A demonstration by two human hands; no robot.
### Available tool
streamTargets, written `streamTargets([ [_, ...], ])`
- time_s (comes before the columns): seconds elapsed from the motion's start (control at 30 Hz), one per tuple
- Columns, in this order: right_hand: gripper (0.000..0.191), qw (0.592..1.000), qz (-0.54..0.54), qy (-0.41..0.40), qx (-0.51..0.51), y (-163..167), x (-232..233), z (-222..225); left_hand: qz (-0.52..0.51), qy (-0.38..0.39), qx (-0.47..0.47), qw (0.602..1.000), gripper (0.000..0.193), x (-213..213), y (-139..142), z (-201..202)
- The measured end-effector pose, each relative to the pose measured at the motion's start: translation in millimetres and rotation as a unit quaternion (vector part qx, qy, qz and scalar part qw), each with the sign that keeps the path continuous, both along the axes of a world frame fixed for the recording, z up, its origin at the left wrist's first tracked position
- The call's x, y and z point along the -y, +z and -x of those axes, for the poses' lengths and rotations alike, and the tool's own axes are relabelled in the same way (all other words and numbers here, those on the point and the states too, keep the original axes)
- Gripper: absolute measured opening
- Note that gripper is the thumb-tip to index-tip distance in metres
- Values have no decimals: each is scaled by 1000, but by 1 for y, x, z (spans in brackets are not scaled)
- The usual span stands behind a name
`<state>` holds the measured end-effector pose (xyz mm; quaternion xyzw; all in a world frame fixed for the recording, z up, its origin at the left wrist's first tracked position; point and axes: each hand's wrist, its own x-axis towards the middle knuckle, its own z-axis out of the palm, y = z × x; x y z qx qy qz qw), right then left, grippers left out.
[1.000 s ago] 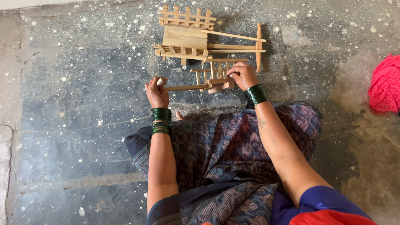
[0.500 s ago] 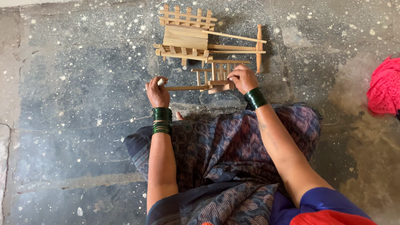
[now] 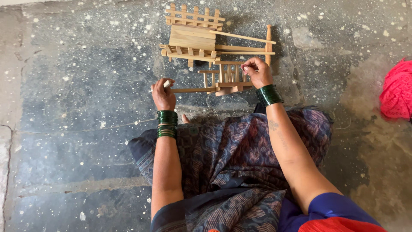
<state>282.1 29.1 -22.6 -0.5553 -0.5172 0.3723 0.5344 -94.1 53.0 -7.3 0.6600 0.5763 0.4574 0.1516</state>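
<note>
So a small pale wooden ladder-like frame (image 3: 223, 79), made of thin slats and short rungs, is being held just above the speckled grey stone floor (image 3: 77, 86), roughly in the middle of the upper half of the view. The right hand (image 3: 256, 72) is being curled over the frame's top right corner, fingers (image 3: 249, 67) bent in and pinched shut on the upper rail. The left hand (image 3: 163, 94) is being closed around the far left end of the long thin wooden stick (image 3: 191, 90) that runs along the frame's bottom edge; a small white tip (image 3: 166, 83) is being gripped there too, though what exactly it is can't be made out. So both hands are being kept closed, one on each end of the piece.

Just behind the frame, nearer the top edge of the floor, a bigger pale wooden cart-like model (image 3: 195, 36) with fence-style sides and a flat slab on top is lying flat, with long thin poles (image 3: 240, 43) sticking out to the right and meeting an upright turned peg (image 3: 269, 43). The held frame is sitting just beside it, maybe touching, hard to tell.

Stacks of dark green bangles (image 3: 167, 123) are being worn on both wrists. A dark patterned blue-purple cloth (image 3: 240, 154) is being spread over the lap below the hands. At the right edge of the floor, well apart, a bright pink knitted bundle (image 3: 397, 92) is lying.
</note>
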Motion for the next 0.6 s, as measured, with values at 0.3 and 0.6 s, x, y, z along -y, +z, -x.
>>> streamTargets([
  [0.3, 9, 965, -69, -75, 242, 16, 1, 31, -5, -21, -18, 1000, 35, 3, 9, 0],
  [0.6, 4, 918, -9, 28, 396, -10, 24, 23, -18, -7, 10, 1000, 38, 4, 8, -2],
])
